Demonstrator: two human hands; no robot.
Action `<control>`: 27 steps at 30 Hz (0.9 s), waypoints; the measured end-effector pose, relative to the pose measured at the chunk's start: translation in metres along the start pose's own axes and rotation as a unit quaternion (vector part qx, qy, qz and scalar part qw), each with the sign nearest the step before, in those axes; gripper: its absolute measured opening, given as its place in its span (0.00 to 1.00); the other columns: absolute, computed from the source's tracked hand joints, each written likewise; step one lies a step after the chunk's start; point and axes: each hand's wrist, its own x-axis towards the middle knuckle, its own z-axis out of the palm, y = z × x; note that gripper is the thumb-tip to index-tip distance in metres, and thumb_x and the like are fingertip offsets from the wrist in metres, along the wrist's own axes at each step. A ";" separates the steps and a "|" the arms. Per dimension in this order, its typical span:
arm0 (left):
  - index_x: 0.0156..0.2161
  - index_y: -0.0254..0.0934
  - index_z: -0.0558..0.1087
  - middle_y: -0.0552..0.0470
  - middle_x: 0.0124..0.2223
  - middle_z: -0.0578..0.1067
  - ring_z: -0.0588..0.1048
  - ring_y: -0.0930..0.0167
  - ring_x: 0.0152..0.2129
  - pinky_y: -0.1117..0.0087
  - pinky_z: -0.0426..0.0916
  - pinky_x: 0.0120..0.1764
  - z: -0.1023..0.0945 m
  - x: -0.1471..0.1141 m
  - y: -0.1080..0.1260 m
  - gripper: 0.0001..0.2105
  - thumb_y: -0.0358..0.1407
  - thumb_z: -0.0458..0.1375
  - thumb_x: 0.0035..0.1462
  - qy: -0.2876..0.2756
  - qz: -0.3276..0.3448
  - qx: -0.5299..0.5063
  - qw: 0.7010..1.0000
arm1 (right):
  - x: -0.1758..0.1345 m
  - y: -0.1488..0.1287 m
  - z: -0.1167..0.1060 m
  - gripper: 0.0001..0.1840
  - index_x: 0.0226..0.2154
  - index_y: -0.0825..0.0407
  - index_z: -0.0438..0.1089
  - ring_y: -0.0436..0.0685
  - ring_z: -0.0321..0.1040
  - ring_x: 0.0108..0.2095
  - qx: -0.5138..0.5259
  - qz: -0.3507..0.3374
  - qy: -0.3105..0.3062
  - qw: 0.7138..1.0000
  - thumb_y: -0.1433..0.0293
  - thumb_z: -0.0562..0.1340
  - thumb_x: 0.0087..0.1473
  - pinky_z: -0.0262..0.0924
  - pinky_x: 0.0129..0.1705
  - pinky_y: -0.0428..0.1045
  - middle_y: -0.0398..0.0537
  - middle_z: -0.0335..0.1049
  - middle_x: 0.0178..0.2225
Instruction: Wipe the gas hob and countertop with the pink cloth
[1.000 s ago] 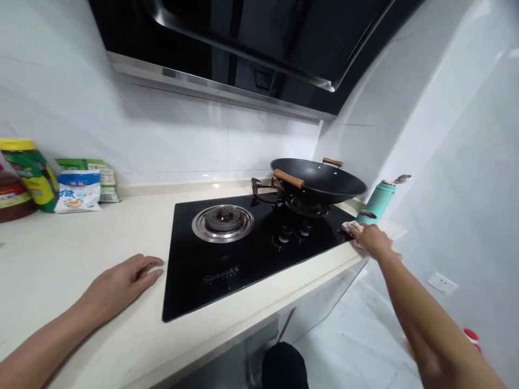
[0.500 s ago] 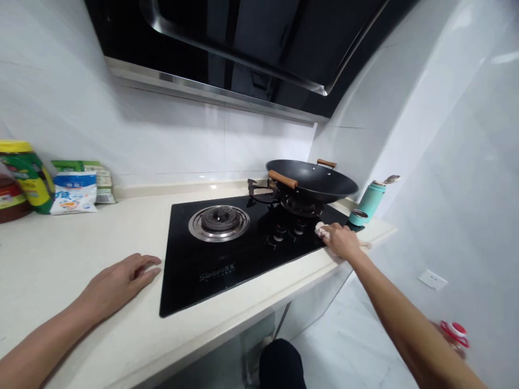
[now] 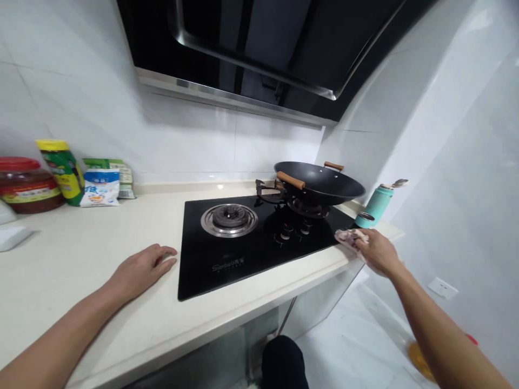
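My right hand grips a crumpled, pale pinkish cloth at the front right corner of the black glass gas stove. The cloth touches the stove's edge and the counter front. My left hand rests on the cream countertop, just left of the stove, with thumb and fingers apart and nothing in it. On the right burner sits a black wok with wooden handles. The left burner is bare, its metal ring exposed. Two control knobs stand between the burners.
At the right end stand a teal bottle and a small teal cup. A red-lidded jar, a green-yellow bottle and a white-blue packet line the back left. Overhead hangs a black range hood.
My right hand has moved right with the cloth, off the stove's front area to its corner. My left hand stays on the counter. The view has shifted left.
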 end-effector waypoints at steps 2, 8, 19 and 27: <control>0.52 0.40 0.74 0.48 0.46 0.77 0.76 0.61 0.40 0.64 0.66 0.44 -0.002 0.000 0.003 0.25 0.53 0.47 0.62 0.000 -0.003 -0.001 1.000 | 0.009 0.016 0.004 0.26 0.55 0.50 0.71 0.65 0.71 0.44 -0.038 0.055 -0.037 0.997 0.57 0.53 0.61 0.62 0.41 0.53 0.59 0.71 0.50; 0.52 0.39 0.74 0.48 0.43 0.78 0.76 0.60 0.40 0.64 0.66 0.43 -0.003 -0.001 0.008 0.26 0.52 0.45 0.62 -0.002 0.002 0.026 1.000 | -0.021 -0.010 0.022 0.27 0.57 0.45 0.68 0.69 0.66 0.51 -0.136 -0.026 -0.045 0.989 0.52 0.59 0.59 0.60 0.48 0.57 0.59 0.68 0.51; 0.53 0.40 0.74 0.44 0.51 0.77 0.76 0.56 0.46 0.61 0.67 0.46 0.003 -0.001 0.003 0.26 0.51 0.44 0.62 0.014 0.029 0.031 0.999 | -0.113 -0.159 0.016 0.19 0.50 0.51 0.71 0.61 0.68 0.41 -0.131 -0.225 -0.057 0.964 0.61 0.57 0.62 0.60 0.38 0.50 0.55 0.65 0.44; 0.51 0.39 0.75 0.45 0.47 0.78 0.77 0.60 0.43 0.65 0.67 0.45 0.000 -0.008 0.005 0.25 0.50 0.44 0.62 0.030 0.031 0.020 0.999 | -0.174 -0.242 0.012 0.13 0.45 0.45 0.72 0.59 0.65 0.42 0.077 -0.391 -0.118 0.909 0.65 0.62 0.56 0.59 0.41 0.51 0.48 0.66 0.43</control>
